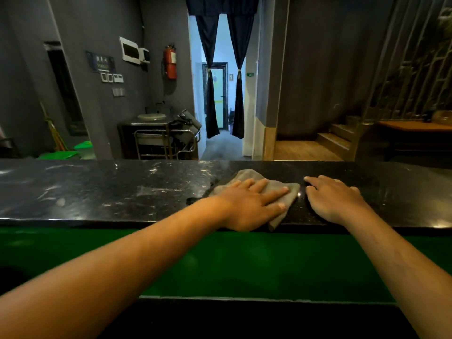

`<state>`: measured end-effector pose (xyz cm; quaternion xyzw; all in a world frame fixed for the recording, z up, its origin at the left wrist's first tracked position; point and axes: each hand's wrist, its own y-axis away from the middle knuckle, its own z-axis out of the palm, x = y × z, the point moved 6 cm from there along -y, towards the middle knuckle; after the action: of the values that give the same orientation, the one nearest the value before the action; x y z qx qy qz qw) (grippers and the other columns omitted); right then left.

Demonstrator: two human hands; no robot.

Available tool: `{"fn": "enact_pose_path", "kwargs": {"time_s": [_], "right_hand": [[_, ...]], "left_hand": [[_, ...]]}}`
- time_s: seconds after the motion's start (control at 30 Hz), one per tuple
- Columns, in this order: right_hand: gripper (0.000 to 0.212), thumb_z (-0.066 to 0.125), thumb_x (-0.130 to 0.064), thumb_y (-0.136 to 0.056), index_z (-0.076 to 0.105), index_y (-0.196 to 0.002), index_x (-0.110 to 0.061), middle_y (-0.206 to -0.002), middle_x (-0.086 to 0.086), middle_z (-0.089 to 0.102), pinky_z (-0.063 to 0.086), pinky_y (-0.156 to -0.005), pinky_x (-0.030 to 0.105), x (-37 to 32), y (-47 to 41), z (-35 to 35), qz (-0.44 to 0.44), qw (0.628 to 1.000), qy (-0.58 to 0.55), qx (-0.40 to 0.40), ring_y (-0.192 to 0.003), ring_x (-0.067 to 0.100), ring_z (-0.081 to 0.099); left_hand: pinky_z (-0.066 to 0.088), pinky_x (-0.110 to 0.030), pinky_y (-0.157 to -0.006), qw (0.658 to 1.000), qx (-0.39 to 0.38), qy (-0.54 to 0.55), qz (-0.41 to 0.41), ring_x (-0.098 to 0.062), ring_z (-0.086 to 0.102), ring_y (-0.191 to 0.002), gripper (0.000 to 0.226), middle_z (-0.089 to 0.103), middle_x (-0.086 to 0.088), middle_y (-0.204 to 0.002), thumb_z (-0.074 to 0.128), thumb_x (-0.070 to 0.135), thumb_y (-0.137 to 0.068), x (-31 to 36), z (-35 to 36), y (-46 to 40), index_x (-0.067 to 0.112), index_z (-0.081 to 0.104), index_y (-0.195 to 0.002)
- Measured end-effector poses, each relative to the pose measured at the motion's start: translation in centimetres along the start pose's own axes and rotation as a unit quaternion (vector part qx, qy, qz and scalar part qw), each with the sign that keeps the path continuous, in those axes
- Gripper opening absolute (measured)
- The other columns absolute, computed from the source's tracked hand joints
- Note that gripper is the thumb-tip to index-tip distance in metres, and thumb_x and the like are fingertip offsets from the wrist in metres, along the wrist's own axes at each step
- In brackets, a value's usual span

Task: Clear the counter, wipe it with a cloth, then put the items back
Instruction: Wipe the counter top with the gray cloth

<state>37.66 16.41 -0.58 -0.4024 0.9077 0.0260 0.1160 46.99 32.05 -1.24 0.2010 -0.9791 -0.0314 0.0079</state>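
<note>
Left grip (pixel 254 204) lies flat and open, pressing the cloth (pixel 276 189) onto the table (pixel 97 192) at frame centre. Right grip (pixel 335 199) rests empty just beside it. Smeared surface stretches toward the left of the frame, likely next.

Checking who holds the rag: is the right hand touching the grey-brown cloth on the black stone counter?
Apart. The head view shows dark counter between the right hand and the cloth; only the left hand presses it.
</note>
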Motion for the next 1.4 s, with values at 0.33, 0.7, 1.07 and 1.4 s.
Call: {"fn": "enact_pose_path", "kwargs": {"time_s": [0.33,0.7,1.07,1.4], "right_hand": [[0.052,0.022,-0.043,-0.102,0.032,-0.152,-0.03,-0.16,0.003,0.028,0.02,-0.116,0.055,-0.1,0.8,-0.3,-0.008,1.0,-0.01,0.001,-0.144,0.029,0.027],[0.057,0.026,-0.052,-0.1,0.028,-0.153,-0.03,-0.162,0.004,0.022,0.015,-0.117,0.055,-8.9,2.6,2.3,-0.145,0.989,-0.009,-0.022,-0.147,0.029,0.02],[0.053,0.021,-0.035,-0.102,0.022,-0.155,-0.031,-0.164,0.002,0.016,0.013,-0.118,0.055,-9.3,0.9,2.6,-0.122,0.992,-0.001,-0.026,-0.149,0.026,0.015],[0.05,0.02,-0.035,-0.104,0.022,-0.154,-0.036,-0.164,-0.004,0.014,0.009,-0.12,0.05,-9.1,0.9,2.4,-0.122,0.992,-0.023,-0.033,-0.151,0.021,0.01]], "left_hand": [[-0.002,-0.055,-0.121,0.988,0.01,0.025,-0.149,-0.035,0.002,-0.153,0.066,0.003,-0.008,-0.168,0.012,0.069,-0.097,-1.8,-0.6,0.1,0.044,0.004,-0.158],[0.003,-0.055,-0.122,0.977,0.003,0.006,-0.212,-0.033,0.002,-0.154,0.078,0.002,-0.004,-0.168,0.001,0.08,-0.083,-9.7,0.0,1.4,0.051,-0.001,-0.155],[-0.022,-0.024,-0.114,0.997,-0.008,-0.06,0.038,-0.001,-0.016,-0.143,0.055,-0.017,0.017,-0.154,0.014,0.051,-0.107,-6.9,0.9,4.6,0.041,-0.009,-0.155],[0.008,-0.058,-0.121,0.968,-0.052,0.101,-0.226,-0.035,0.013,-0.152,0.06,0.013,-0.011,-0.167,0.019,0.06,-0.104,-19.5,-1.5,-7.8,0.038,0.011,-0.159]]}}
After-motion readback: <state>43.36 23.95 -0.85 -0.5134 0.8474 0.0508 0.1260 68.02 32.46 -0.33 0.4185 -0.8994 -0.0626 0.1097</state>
